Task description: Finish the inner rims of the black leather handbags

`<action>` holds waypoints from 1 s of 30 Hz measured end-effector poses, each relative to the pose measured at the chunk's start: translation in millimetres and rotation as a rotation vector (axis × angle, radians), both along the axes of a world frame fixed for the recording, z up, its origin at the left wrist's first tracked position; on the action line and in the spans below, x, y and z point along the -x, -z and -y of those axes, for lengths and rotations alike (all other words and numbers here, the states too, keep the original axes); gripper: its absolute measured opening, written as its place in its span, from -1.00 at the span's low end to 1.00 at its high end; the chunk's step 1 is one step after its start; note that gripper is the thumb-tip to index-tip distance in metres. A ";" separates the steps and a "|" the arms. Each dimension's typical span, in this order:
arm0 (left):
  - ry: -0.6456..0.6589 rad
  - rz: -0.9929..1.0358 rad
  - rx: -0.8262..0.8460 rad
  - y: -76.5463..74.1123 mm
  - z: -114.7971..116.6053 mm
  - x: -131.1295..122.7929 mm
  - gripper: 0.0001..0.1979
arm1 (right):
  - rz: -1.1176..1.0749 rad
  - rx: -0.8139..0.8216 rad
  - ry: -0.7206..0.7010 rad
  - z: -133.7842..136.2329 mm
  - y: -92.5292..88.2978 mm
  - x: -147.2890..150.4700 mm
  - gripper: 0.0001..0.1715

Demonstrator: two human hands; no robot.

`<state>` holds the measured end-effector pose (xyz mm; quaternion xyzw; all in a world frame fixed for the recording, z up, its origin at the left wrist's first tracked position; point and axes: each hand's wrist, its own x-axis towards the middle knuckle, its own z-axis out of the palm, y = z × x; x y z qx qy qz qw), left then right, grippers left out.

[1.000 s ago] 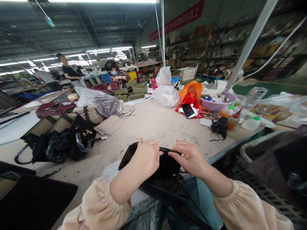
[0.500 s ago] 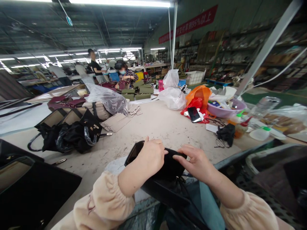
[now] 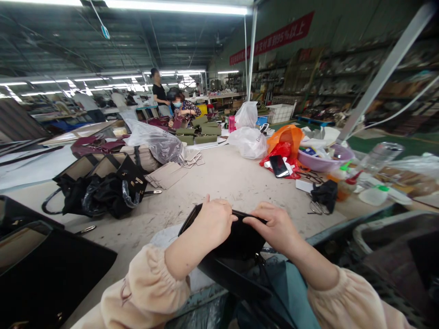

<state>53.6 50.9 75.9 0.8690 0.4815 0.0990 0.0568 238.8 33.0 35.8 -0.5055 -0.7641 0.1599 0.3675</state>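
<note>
A black handbag [image 3: 236,278] tilts over the near table edge in front of me, its mouth facing up. My left hand [image 3: 217,221] is closed on the far rim, fingers curled over it and partly inside. Just to the right, my right hand [image 3: 272,224] pinches the same rim between thumb and fingers. A small gold-coloured metal fitting [image 3: 259,258] shows on the bag below my right hand. The bag's lower part is hidden below the table edge and by my left forearm.
Black bags [image 3: 103,187] stand at the left, another black bag [image 3: 58,269] nearer. Beige card pieces [image 3: 167,175] lie mid-table. On the right are a phone [image 3: 279,166], a purple basin [image 3: 322,163], scissors [image 3: 318,208] and bottles [image 3: 348,185]. A co-worker [image 3: 183,109] sits across.
My right hand has shifted slightly left along the bag's rim, closer to my left hand. Both hands keep hold. A standing person in the background has moved right.
</note>
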 end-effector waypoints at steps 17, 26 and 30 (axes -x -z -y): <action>-0.077 -0.057 -0.079 1.8 -6.2 9.0 -0.74 | 0.055 -0.045 -0.020 -3.6 -4.0 5.5 -0.71; -0.081 -0.056 -0.022 -3.9 -5.3 4.9 -0.74 | 0.054 -0.069 -0.020 -3.3 -1.0 7.4 -0.71; -0.075 -0.066 -0.025 -4.0 -4.9 5.1 -0.73 | 0.084 -0.033 -0.023 -2.5 -2.8 5.1 -0.71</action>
